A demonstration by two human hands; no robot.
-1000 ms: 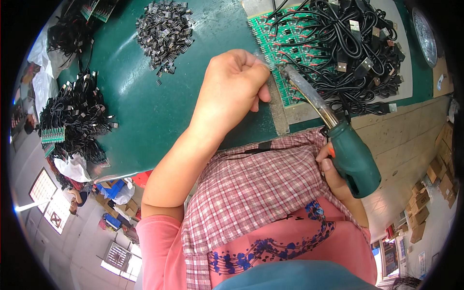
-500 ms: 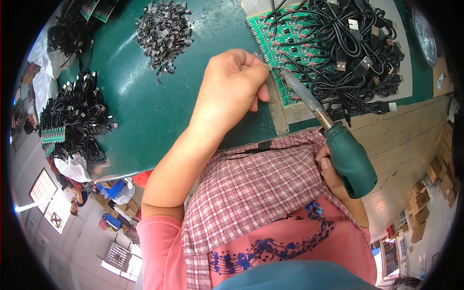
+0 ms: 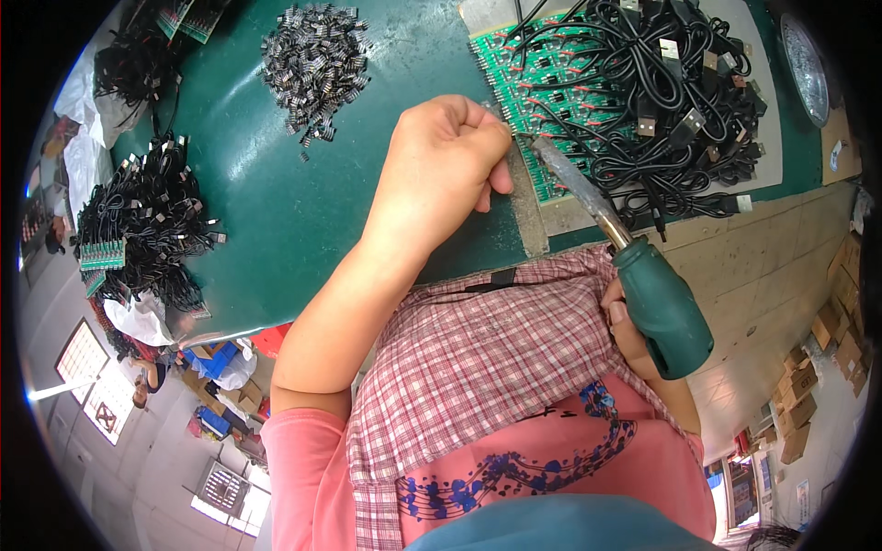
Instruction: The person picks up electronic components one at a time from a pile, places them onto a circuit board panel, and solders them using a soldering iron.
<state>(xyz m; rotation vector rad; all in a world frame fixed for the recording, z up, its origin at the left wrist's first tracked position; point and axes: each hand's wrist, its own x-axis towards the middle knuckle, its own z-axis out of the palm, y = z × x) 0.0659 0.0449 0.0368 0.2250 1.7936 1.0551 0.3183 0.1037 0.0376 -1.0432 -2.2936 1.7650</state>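
My right hand (image 3: 632,335) is wrapped round the green handle of a soldering iron (image 3: 661,298), partly hidden behind it. The iron's grey metal barrel slants up and left, its tip over the lower left part of a green circuit board panel (image 3: 501,78). Beside that tip, at the panel's left edge, my left hand (image 3: 447,165) is closed in a pinch; what its fingers hold is hidden. Black USB cables (image 3: 652,83) with metal plugs lie bundled over the panel's right side, and red wire ends show on the boards.
A heap of small black connectors with metal pins (image 3: 314,69) lies on the green tabletop (image 3: 276,211). More black USB cables (image 3: 152,220) with small boards pile up at the left. A metal dish (image 3: 804,73) stands far right. Cardboard boxes (image 3: 797,404) sit beyond the table.
The soldering iron has shifted very slightly to the left, its tip still by the panel's edge. My left hand is almost unmoved.
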